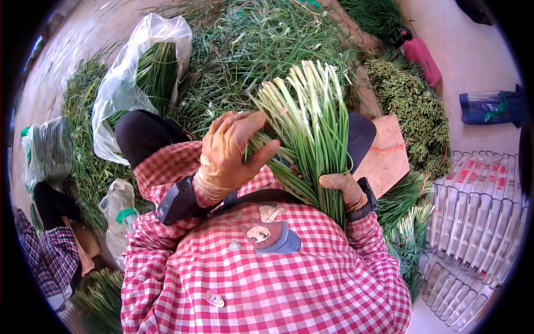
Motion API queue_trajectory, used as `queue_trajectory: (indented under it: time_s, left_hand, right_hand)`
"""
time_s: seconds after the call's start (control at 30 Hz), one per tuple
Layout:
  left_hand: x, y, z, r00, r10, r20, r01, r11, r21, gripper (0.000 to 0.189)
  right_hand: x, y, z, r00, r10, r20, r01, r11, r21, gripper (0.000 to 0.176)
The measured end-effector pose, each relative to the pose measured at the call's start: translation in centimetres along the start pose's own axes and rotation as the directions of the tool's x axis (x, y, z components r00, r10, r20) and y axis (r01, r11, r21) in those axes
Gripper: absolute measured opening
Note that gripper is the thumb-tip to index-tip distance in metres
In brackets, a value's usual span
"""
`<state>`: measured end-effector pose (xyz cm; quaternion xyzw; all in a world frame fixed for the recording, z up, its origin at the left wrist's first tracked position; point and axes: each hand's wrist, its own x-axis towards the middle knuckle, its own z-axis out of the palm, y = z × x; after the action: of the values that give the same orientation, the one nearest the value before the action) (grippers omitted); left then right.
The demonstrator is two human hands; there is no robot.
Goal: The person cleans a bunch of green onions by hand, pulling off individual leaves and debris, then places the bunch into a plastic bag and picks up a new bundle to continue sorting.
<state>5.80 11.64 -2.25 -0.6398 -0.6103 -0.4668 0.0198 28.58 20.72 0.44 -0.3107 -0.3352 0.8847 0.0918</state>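
1. Head view: my right hand is closed around the lower, green part of a bundle of chive-like stalks. The thumb lies across the front; the fingers are hidden behind the stalks.
2. Bundle position: in front of my chest, over my lap, between my knees. The pale ends fan out away from me; the green lengths run down toward my red checked shirt.
3. My left hand is raised just beside the bundle, on its left side. Fingers are bent and the thumb stands apart from them, leaving a gap. Stalks show behind this gap; whether the fingertips touch any of them appears uncertain from this angle.
4. Forward of my lap: a broad heap of loose green leaves. At its left, a clear plastic bag contains more long greens.
5. Right side: a cardboard piece lies near my knee, with stacked greens beyond it and a wire-edged rack farther right.
6. Left edge: another person's checked sleeve.
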Motion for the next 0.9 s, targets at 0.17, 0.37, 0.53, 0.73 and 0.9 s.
queue_trajectory:
  time_s: [0.17, 0.37, 0.53, 0.73, 0.9]
  left_hand:
    - [0.8, 0.6, -0.7, 0.833, -0.428, 0.349, 0.458, 0.889, -0.004, 0.04]
    - [0.9, -0.2, 0.1, 0.763, -0.432, 0.481, 0.529, 0.845, -0.079, 0.019]
    - [-0.6, -0.8, 1.2, 0.973, -0.219, 0.07, 0.212, 0.972, 0.102, 0.015]
    - [0.4, -8.6, -0.4, 0.963, -0.254, -0.09, 0.259, 0.775, 0.577, 0.014]
    - [2.1, -1.5, -3.0, 0.858, -0.507, 0.085, 0.494, 0.768, -0.407, 0.024]
  right_hand:
    - [-0.1, 0.4, -0.5, 0.998, 0.069, -0.002, -0.069, 0.997, 0.021, 0.063]
    - [0.4, 0.8, -1.0, 0.999, 0.042, -0.032, -0.047, 0.981, -0.186, 0.058]
    - [-0.2, 1.2, -0.9, 0.997, -0.006, -0.075, -0.012, 0.971, -0.238, 0.06]
    - [-0.8, 1.5, -2.0, 0.993, 0.089, -0.077, -0.095, 0.992, -0.082, 0.064]
    - [-0.6, 0.9, -0.7, 0.988, -0.008, -0.155, -0.021, 0.982, -0.188, 0.061]
